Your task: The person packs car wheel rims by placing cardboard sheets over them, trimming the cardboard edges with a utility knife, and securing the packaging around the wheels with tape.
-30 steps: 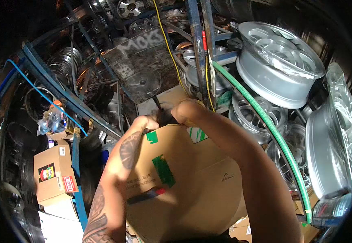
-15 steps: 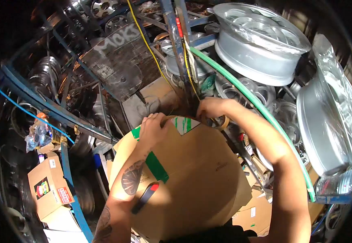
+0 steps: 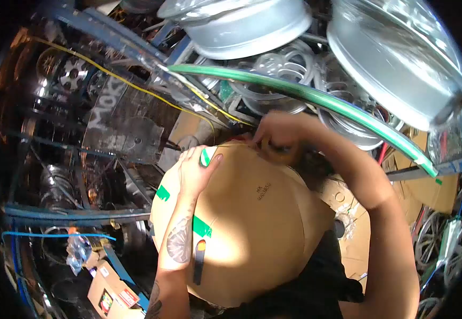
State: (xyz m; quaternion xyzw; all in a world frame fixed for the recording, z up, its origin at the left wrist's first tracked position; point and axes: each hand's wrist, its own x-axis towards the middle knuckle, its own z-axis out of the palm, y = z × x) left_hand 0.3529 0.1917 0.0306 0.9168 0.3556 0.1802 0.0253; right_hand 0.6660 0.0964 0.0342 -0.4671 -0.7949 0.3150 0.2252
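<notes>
Cardboard [image 3: 252, 223] with "HX 4003850" print [image 3: 263, 192]

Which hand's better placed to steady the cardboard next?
Left, most likely: the left hand lies spread on the cardboard, while the right hand is at the far edge, blurred, its grip unclear.

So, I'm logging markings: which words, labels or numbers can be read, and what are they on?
"MOKS": pale letters on the dark panel; last letter unclear.
"HX", with a number seemingly "4003850": on the cardboard under the left hand; digits slightly blurred.
Too small to read: the red label on the carton at lower left.
</notes>
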